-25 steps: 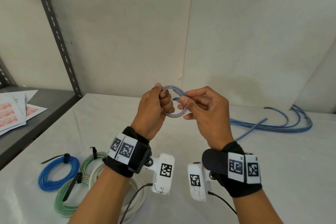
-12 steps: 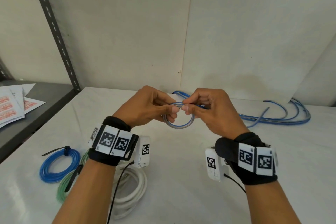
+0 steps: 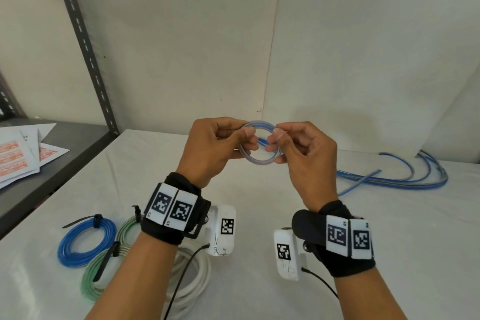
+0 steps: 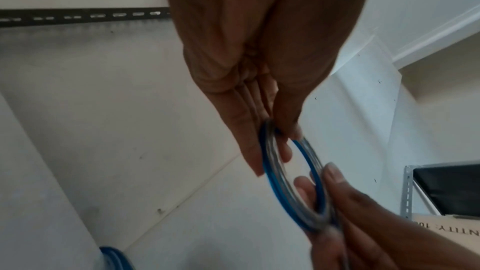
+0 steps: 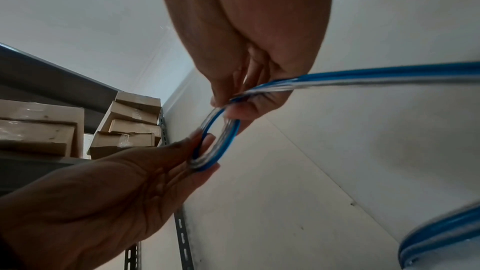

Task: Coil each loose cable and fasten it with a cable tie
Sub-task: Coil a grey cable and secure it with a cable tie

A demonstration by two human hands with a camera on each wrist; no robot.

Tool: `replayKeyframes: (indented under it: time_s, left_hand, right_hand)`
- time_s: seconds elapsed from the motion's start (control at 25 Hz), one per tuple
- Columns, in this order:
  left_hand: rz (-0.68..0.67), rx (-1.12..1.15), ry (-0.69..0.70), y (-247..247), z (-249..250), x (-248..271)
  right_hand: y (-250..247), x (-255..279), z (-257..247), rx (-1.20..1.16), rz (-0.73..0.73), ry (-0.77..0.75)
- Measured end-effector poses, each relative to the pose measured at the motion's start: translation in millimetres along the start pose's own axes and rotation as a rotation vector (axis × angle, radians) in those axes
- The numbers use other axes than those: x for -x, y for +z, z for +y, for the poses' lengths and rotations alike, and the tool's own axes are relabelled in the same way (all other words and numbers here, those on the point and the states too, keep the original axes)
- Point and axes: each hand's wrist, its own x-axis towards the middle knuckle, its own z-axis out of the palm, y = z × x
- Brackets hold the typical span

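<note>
A small ring of blue and clear cable [image 3: 259,160] [image 4: 291,182] [image 5: 218,141] is held up above the white table [image 3: 259,254]. My left hand [image 3: 223,143] pinches its left side between thumb and fingers. My right hand [image 3: 298,148] pinches its right side, where the rest of the cable [image 5: 376,77] runs off. That loose length [image 3: 405,179] lies in long loops at the table's back right. Tied coils lie at the front left: a blue coil [image 3: 87,241], a green coil [image 3: 101,267] and a white coil [image 3: 192,280], with black cable ties [image 3: 104,262] on them.
A grey shelf [image 3: 52,163] with printed sheets [image 3: 18,153] stands at the left, its slotted upright [image 3: 85,47] against the wall. Cardboard boxes [image 5: 124,126] sit on a shelf seen in the right wrist view. Black wires hang from my wrist cameras.
Both hands have turned the small ring and lifted it slightly. The left hand went from gripping it in a fist to pinching its left side; the right hand now pinches the right side.
</note>
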Motion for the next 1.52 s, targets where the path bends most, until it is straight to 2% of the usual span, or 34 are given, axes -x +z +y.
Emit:
replayKeyframes:
  time_s: [0.12, 0.2, 0.28, 0.48, 0.64, 0.76, 0.88, 1.08, 1.2, 1.32, 1.52]
  left_hand:
    - [0.126, 0.141, 0.013, 0.7, 0.2, -2.2]
    - [0.169, 0.210, 0.019, 3.2, 2.0, -1.5]
    - [0.184, 0.242, 0.033, 6.1, 3.2, -0.6]
    - [0.170, 0.313, -0.006, 9.1, 1.4, 0.3]
    - [0.023, 0.246, -0.078, 2.5, 1.7, 0.0]
    - [-0.111, 0.030, -0.110, -3.1, 6.5, 0.8]
    - [-0.252, -0.061, -0.228, 3.6, 6.5, 2.7]
    - [-0.336, -0.029, -0.348, 12.3, 6.3, 3.7]
    - [-0.249, 0.061, -0.313, 18.4, 6.7, 2.7]
    - [-0.091, 0.185, -0.256, 15.0, 6.8, -1.8]
    - [0.084, 0.387, -0.185, 12.5, 9.8, -6.0]
  right_hand:
    - [4.5, 1.2, 2.9, -0.008, 0.015, -0.023]
    - [8.6, 2.4, 1.8, -0.062, 0.082, -0.027]
    - [10.7, 3.1, 1.0, -0.106, 0.123, -0.018]
    - [14.0, 6.3, 0.9, -0.212, 0.106, 0.065]
    - [4.7, 0.5, -0.7, -0.237, 0.102, 0.059]
    - [-10.6, -3.5, -1.2, -0.023, -0.127, -0.007]
    - [-17.4, -3.3, -3.2, 0.202, -0.311, -0.056]
    - [-18.7, -4.3, -4.5, 0.239, -0.333, -0.100]
    - [-12.5, -3.0, -3.2, 0.190, -0.251, -0.105]
    - [-12.1, -4.1, -3.7, 0.144, -0.162, -0.069]
    - [-7.9, -2.8, -5.4, 0.042, -0.123, 0.000]
